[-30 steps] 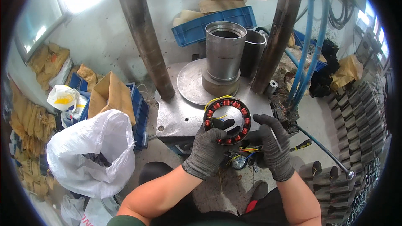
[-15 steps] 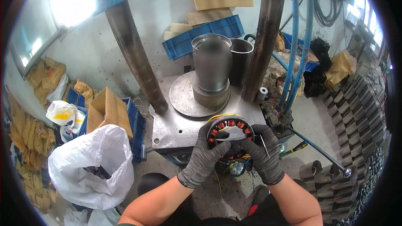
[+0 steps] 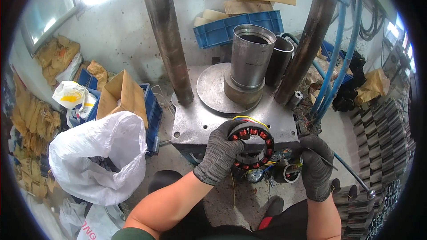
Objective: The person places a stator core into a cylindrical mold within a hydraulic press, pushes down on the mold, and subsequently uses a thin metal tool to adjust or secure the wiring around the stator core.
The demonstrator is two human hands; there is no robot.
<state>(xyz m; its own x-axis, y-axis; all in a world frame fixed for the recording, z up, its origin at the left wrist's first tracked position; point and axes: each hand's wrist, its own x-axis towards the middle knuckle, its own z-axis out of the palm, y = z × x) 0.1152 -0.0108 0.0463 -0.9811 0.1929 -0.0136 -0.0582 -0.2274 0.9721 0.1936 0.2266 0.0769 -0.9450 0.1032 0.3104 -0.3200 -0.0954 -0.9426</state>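
My left hand [image 3: 220, 153], in a grey knit glove, grips a black ring-shaped motor stator [image 3: 269, 144] by its left side. Red-copper windings line the ring, and yellow and other coloured wires [image 3: 252, 120] trail from its top. Off to the right, apart from the stator, my gloved right hand [image 3: 316, 166] is closed on a thin metal rod [image 3: 328, 161] that sticks out past the fingers. Beyond the hands, a steel cylinder [image 3: 251, 64] stands upright in a collar on a round plate [image 3: 211, 90] of the press bed [image 3: 189, 122].
Press columns [image 3: 168, 40] flank the cylinder, with a darker tube [image 3: 279, 60] behind it. At left are an open white sack [image 3: 84, 169], a cardboard box [image 3: 126, 93] and a blue crate [image 3: 153, 115]. Stacked metal parts [image 3: 378, 129] line the right side. A ring-like part [image 3: 291, 175] lies below.
My right hand has left the stator and moved right with the thin rod. The left hand alone now holds the ring. My view has shifted, so the press appears farther right.
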